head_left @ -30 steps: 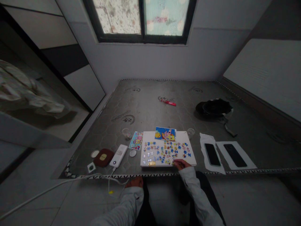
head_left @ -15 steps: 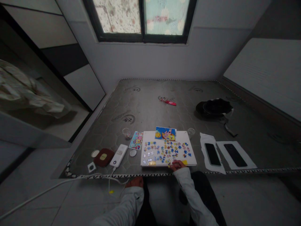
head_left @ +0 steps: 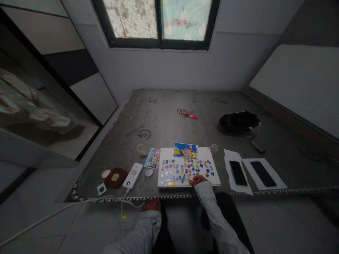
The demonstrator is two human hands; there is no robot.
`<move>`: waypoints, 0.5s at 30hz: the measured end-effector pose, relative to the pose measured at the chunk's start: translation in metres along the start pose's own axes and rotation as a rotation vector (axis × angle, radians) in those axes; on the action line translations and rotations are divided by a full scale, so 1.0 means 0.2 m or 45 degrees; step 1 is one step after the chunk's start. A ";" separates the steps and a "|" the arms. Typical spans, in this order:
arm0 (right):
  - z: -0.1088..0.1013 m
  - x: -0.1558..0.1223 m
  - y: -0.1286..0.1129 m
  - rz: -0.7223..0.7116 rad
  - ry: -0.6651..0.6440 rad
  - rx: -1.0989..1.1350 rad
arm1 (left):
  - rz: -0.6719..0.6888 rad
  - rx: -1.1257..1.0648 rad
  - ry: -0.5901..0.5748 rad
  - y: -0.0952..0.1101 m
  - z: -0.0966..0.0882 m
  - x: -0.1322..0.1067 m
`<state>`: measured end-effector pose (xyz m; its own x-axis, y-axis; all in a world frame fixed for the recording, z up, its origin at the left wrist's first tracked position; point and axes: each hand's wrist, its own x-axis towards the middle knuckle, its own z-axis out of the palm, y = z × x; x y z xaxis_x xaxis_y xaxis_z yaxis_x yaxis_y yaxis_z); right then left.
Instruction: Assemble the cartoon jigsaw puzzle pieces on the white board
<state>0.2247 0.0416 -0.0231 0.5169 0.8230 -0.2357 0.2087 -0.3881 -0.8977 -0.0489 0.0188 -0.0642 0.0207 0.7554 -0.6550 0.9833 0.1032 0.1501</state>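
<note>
While the right hand (head_left: 198,180) rests on the near edge of a white board (head_left: 215,178), its fingers lie curled over the loose jigsaw pieces (head_left: 185,171) scattered there — too small in the frame to tell whether they pinch one or merely touch the heap. Beyond the fingertips, at the board's far edge, lies a colourful cartoon picture (head_left: 185,150); a second printed card (head_left: 153,158) sits off the board's far left corner, with a small clear cup (head_left: 142,150) just past it and another (head_left: 214,148) off the far right corner. Left of the fingers, well apart, the left hand (head_left: 150,205) rests below the edge of the grey mattress (head_left: 169,120), its fingers folded under and holding nothing that can be seen. Farther left lie a white power bank (head_left: 134,174), a round white disc (head_left: 149,172) and a dark red case (head_left: 116,177) — right of the fingers, two dark phones (head_left: 237,173) rest on white sheets. A red wrapper (head_left: 188,114) and a dark bundle (head_left: 239,121) lie far beyond.
</note>
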 end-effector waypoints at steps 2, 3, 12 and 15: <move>0.00 0.01 -0.02 -0.003 -0.007 0.020 | 0.018 -0.030 0.025 0.00 0.00 0.00; 0.01 0.02 -0.02 -0.004 -0.018 0.030 | 0.024 -0.041 0.035 0.00 0.00 0.00; -0.02 -0.01 0.05 -0.031 -0.105 0.027 | 0.028 -0.024 0.101 -0.01 0.02 0.00; -0.02 0.00 0.05 -0.039 -0.070 -0.036 | 0.016 -0.001 0.107 -0.01 0.03 0.01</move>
<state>0.2300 0.0352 -0.0300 0.4637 0.8559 -0.2290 0.2477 -0.3734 -0.8940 -0.0497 0.0157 -0.0694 0.0176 0.8081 -0.5887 0.9829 0.0941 0.1586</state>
